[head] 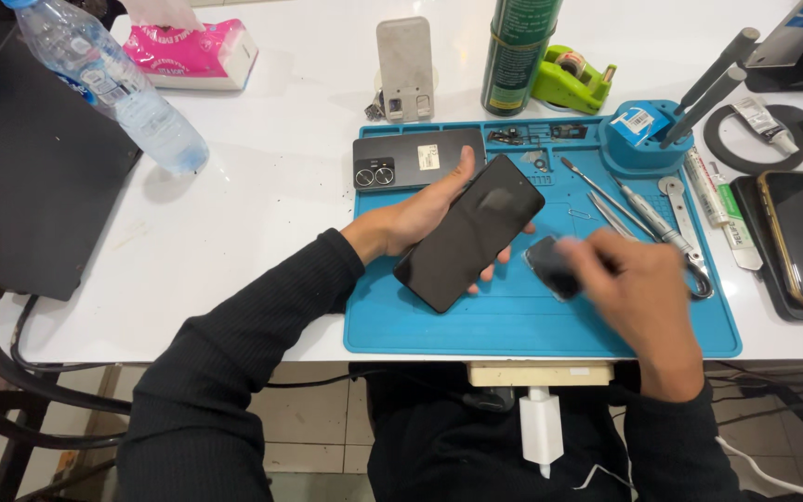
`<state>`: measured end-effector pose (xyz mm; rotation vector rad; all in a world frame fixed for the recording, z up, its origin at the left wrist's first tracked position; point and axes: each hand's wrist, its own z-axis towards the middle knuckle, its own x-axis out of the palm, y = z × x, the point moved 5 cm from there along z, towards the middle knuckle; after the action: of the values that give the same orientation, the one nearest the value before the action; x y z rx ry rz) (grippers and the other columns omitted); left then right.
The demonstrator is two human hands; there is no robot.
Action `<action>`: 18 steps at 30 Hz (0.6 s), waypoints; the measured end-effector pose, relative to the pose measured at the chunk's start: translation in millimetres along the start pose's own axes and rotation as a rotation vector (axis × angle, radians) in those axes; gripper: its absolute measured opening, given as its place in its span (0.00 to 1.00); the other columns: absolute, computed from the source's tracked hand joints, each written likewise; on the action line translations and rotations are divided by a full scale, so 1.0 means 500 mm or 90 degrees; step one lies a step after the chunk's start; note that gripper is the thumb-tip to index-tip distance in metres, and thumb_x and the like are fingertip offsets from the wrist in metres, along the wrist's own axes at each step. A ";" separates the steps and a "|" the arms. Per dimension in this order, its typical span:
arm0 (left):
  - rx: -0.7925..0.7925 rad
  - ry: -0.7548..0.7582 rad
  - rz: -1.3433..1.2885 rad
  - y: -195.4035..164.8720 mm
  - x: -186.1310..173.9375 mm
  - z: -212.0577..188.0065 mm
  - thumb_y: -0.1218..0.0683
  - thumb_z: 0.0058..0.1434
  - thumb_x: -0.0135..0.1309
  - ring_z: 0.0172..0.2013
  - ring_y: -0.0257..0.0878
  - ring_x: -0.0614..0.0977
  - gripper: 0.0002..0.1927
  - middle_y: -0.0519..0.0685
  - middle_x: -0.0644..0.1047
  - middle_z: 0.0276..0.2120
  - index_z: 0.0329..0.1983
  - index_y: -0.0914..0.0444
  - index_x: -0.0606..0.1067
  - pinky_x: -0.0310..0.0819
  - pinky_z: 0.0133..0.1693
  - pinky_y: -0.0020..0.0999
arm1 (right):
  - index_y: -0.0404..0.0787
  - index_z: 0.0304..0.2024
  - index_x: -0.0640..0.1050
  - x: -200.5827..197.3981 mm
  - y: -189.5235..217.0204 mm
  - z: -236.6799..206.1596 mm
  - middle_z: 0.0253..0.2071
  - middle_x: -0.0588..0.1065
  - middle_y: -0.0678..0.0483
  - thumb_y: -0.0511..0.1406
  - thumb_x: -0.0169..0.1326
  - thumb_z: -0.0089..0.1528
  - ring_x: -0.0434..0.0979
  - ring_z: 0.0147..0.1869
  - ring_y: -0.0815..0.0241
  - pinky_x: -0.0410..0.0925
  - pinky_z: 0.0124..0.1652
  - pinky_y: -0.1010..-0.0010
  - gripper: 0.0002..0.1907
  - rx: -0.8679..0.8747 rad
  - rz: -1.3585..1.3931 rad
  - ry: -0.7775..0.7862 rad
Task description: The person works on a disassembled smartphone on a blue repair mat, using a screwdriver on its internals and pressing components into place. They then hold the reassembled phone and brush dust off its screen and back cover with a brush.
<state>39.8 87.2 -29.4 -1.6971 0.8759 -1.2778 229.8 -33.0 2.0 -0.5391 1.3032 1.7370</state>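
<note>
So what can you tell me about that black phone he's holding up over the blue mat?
The black phone is a slim slab with rounded corners and a glossy, dark, unlit screen facing up. It lies tilted diagonally in the left hand, thumb along its upper edge, fingertips showing beneath the lower edge, above the blue mat. The right hand is beside it, apart, holding a small dark blurred piece.

A water bottle, pink tissue pack and green spray can stand behind.

My left hand held a black phone screen-up over the blue mat; my blurred right hand gripped a small dark piece just beside it, tools lying near.
</note>
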 end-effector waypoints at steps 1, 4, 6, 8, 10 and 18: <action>-0.005 -0.006 -0.013 0.002 -0.003 0.003 0.19 0.59 0.16 0.39 0.45 0.84 0.58 0.55 0.79 0.40 0.68 0.66 0.68 0.84 0.41 0.48 | 0.37 0.28 0.81 0.006 0.011 0.000 0.16 0.72 0.48 0.41 0.62 0.62 0.69 0.16 0.53 0.61 0.22 0.64 0.15 -0.056 0.010 0.033; 0.012 -0.062 0.000 0.009 -0.014 0.009 0.19 0.59 0.14 0.39 0.46 0.84 0.58 0.55 0.78 0.40 0.67 0.66 0.69 0.84 0.43 0.48 | 0.39 0.28 0.81 0.015 0.028 -0.002 0.17 0.74 0.49 0.42 0.62 0.60 0.71 0.16 0.53 0.62 0.21 0.65 0.14 -0.117 0.011 0.059; 0.029 -0.061 -0.018 0.012 -0.015 0.011 0.19 0.61 0.14 0.40 0.47 0.84 0.58 0.55 0.78 0.42 0.67 0.67 0.69 0.84 0.44 0.50 | 0.38 0.30 0.80 0.001 0.014 0.011 0.18 0.72 0.47 0.41 0.60 0.66 0.70 0.18 0.51 0.61 0.23 0.63 0.15 -0.023 -0.025 -0.016; 0.044 -0.064 -0.041 0.015 -0.015 0.011 0.21 0.62 0.15 0.42 0.48 0.84 0.55 0.55 0.77 0.44 0.68 0.66 0.68 0.84 0.47 0.52 | 0.38 0.29 0.80 0.007 0.021 0.011 0.17 0.72 0.47 0.42 0.60 0.65 0.70 0.18 0.50 0.61 0.22 0.63 0.15 -0.055 -0.016 0.018; 0.053 -0.064 -0.065 0.018 -0.013 0.012 0.22 0.63 0.17 0.45 0.50 0.84 0.52 0.56 0.76 0.48 0.70 0.64 0.65 0.84 0.50 0.53 | 0.39 0.27 0.80 0.015 0.031 0.008 0.16 0.71 0.46 0.43 0.61 0.62 0.71 0.18 0.49 0.61 0.21 0.62 0.15 -0.110 0.001 0.060; 0.002 -0.031 -0.121 0.035 -0.001 0.010 0.22 0.66 0.18 0.44 0.50 0.83 0.52 0.57 0.77 0.47 0.70 0.67 0.65 0.82 0.48 0.53 | 0.38 0.26 0.78 0.003 0.018 0.003 0.18 0.71 0.47 0.43 0.60 0.66 0.69 0.19 0.48 0.59 0.23 0.60 0.19 -0.057 -0.067 -0.032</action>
<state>43.8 81.2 -46.1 -1.8356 0.6962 -1.3547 221.6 -31.6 6.4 -0.5998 1.1460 1.7164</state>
